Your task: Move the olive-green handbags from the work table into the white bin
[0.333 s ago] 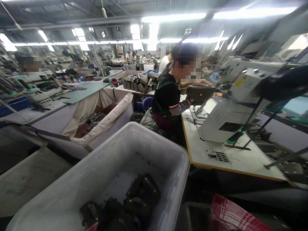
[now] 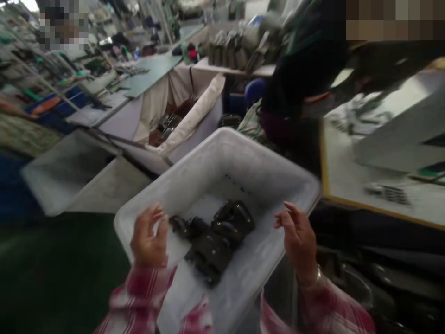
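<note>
Both hands hover above a large white plastic tub (image 2: 187, 174). My left hand (image 2: 150, 236) is over the tub's left rim, its fingers bent but apart, with nothing in it. On the opposite side, my right hand (image 2: 298, 239) is raised by the right rim, fingers loosely spread and holding nothing. Between them on the tub floor lies a small heap of dark olive-brown pieces (image 2: 212, 253), perhaps bags or pouches; blur hides their exact kind. Small dark specks dot the tub's floor behind the heap.
A co-worker in dark clothes (image 2: 302, 69) sits at a white sewing table (image 2: 365, 185) to the right. Cloth-lined bin (image 2: 194, 125) stands behind the tub, and another pale bin (image 2: 100, 185) is at left. Dark items (image 2: 368, 283) lie low at right.
My view has tipped down and closer to the tub. Both my hands have come into sight, one at each side of it.
</note>
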Available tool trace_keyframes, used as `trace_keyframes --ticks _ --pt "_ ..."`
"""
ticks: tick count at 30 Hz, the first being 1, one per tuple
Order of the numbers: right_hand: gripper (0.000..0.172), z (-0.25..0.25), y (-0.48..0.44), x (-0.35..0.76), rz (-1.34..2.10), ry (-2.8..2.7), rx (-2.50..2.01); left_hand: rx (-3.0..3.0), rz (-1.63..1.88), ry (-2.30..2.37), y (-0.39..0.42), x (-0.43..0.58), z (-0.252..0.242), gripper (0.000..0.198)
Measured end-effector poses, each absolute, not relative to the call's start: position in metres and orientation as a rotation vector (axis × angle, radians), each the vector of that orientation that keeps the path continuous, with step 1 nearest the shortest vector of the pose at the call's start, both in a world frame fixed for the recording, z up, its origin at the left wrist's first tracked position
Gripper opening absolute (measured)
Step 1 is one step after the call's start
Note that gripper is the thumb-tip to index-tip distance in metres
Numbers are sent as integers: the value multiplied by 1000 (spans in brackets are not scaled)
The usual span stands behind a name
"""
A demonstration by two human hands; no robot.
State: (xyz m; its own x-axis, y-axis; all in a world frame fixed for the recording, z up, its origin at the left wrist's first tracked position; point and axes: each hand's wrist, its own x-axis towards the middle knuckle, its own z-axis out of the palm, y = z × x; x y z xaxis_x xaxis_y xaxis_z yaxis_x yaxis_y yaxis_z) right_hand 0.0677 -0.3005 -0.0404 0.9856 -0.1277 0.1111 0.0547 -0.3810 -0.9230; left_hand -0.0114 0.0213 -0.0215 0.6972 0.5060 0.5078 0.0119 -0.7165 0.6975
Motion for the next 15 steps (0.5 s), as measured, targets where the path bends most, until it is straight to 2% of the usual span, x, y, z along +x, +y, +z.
trace_keyframes --ticks 3,5,8,11,15 --pt "43 -153 -269 58 425 104 -2199 2493 742 697 94 -50 -109 44" --pt "36 -212 -247 37 802 -103 -2318 2661 509 930 137 -78 -169 54" --pt "20 -268 -203 -5 1134 -349 -2276 2772 238 1158 176 -116 -238 68" --pt "16 -308 -152 -46 1359 -490 -2234 2831 42 1206 189 -149 -278 68" --pt "29 -367 -101 -83 1560 -523 -2258 2896 6 1037 194 -178 -306 57"
